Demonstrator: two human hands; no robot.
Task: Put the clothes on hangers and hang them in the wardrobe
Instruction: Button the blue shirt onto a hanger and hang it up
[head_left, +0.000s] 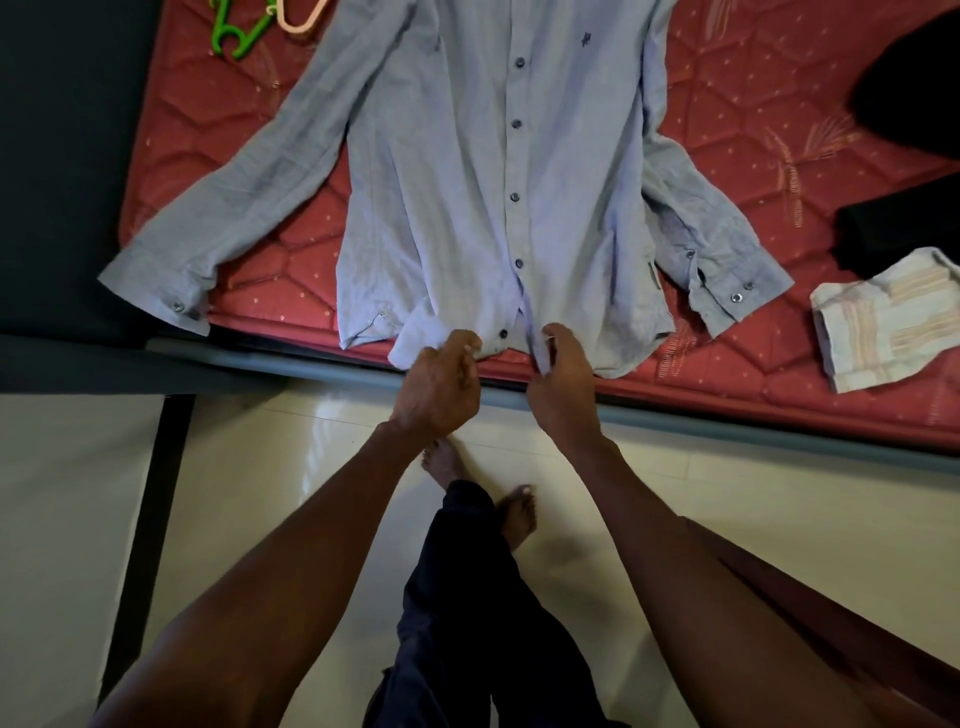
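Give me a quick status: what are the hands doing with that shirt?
Left hand and right hand pinch the hem of the blue button-up shirt. Shirt flat on red mattress, not on a hanger. Green hanger and peach hanger lie beyond it.

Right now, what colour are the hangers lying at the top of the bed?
One hanger is bright green, the other hanger pale peach; the head view shows both, partly cropped.

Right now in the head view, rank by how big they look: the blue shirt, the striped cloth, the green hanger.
1. Blue shirt, by far the largest.
2. Striped cloth.
3. Green hanger, smallest, but the frame edge cuts it off, so its full size is unsure.
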